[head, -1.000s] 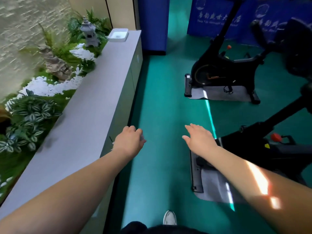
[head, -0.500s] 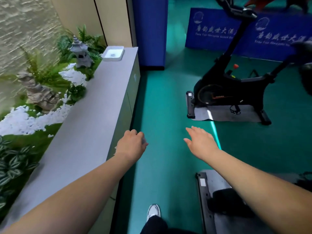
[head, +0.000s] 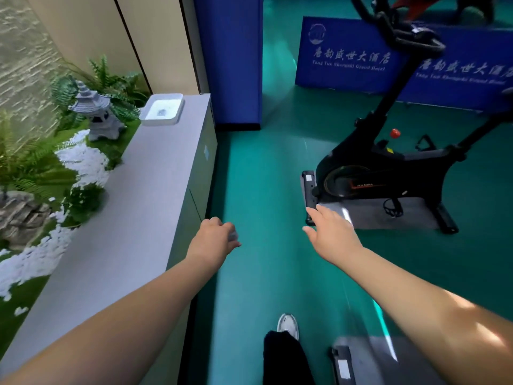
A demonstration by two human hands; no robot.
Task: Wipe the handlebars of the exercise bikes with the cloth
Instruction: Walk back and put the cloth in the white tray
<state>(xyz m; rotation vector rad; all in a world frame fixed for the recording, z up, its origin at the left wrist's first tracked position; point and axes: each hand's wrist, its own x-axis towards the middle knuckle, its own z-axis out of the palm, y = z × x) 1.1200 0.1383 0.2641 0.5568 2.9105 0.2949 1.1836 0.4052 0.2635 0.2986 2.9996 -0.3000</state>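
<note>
My left hand point(head: 212, 240) is balled around a barely visible scrap of cloth point(head: 232, 235), my right hand point(head: 331, 232) slack-fingered and empty; the bike's handlebars point(head: 399, 29) stand well ahead, so I could drop the loosely bunched cloth while walking over.

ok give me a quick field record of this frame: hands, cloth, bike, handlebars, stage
left hand: fingers curled round a small pale cloth, only a sliver visible
right hand: open, fingers extended, holding nothing
exercise bike: black, upright on a grey mat, ahead to the right
handlebars: top of frame, untouched, neither hand near
stage: walking up, wiping of this bike not yet begun
</note>
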